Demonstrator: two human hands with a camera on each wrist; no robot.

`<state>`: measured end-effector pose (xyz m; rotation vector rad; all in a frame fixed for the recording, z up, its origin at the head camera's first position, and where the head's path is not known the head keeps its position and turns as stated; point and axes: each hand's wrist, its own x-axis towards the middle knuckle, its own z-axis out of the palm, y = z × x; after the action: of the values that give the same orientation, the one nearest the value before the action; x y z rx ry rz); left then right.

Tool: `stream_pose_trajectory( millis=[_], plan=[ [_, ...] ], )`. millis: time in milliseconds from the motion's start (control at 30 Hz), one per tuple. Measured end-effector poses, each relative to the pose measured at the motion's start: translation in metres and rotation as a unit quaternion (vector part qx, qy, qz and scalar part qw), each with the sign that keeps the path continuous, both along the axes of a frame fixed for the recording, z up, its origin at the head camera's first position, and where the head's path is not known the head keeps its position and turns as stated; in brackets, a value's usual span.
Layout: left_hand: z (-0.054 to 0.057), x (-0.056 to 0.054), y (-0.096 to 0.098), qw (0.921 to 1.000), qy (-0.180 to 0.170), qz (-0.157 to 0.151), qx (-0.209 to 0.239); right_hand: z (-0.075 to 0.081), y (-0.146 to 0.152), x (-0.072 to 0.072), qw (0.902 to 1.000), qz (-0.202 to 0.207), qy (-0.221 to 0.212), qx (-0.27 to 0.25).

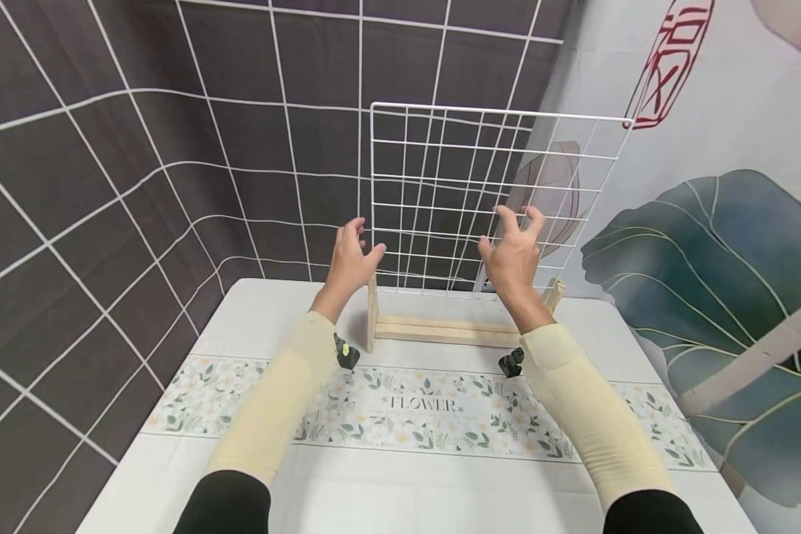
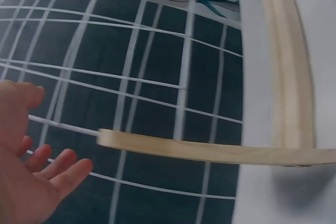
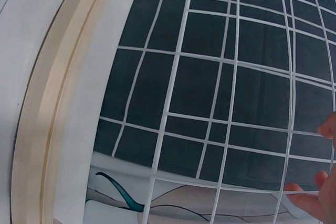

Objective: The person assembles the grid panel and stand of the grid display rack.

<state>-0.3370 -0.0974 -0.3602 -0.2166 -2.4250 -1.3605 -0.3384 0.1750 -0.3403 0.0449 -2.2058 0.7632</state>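
Observation:
A white wire grid panel (image 1: 434, 179) stands upright, leaning back, on a light wooden stand (image 1: 447, 331). My left hand (image 1: 351, 259) is at the panel's left edge, thumb and fingers spread apart. In the left wrist view its fingers (image 2: 71, 174) hold nothing, near the tip of the wooden side piece (image 2: 157, 145). In front of the panel's right half is my right hand (image 1: 515, 256), its fingers spread and slightly bent. The right wrist view shows its fingertips (image 3: 296, 190) close to the wires; whether they touch is unclear.
Two small black objects (image 1: 348, 356) (image 1: 511, 363) lie in front of the stand, one near each forearm. The white table (image 1: 374, 482) bears a floral strip reading FLOWER. Behind is a dark curtain (image 1: 240, 148) with white lines, and a leaf-printed cloth (image 1: 727, 267) hangs right.

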Motion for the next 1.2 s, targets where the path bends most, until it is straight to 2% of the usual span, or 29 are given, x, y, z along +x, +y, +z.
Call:
stream_pose_trajectory(
  millis=[133,467,767,967,1200],
  plan=[
    [0.018,-0.001,0.003,0.9996,0.027,-0.001,0.010,0.001,0.000,0.001,1.0000,0.003,-0.002,-0.001],
    [0.059,-0.006,0.014,0.9974,0.071,0.007,0.013,0.000,0.000,-0.001,1.0000,0.001,0.000,0.003],
    [0.093,-0.007,0.029,0.9967,0.057,0.054,-0.019,-0.001,0.000,-0.002,0.9999,-0.002,-0.006,0.009],
    [0.106,-0.006,0.039,0.9935,0.056,0.091,-0.040,-0.001,0.000,-0.001,0.9999,-0.005,-0.001,0.014],
    [0.111,-0.009,0.050,0.9880,0.050,0.131,-0.064,-0.001,0.000,0.000,0.9999,-0.006,0.001,0.011]
  ],
)
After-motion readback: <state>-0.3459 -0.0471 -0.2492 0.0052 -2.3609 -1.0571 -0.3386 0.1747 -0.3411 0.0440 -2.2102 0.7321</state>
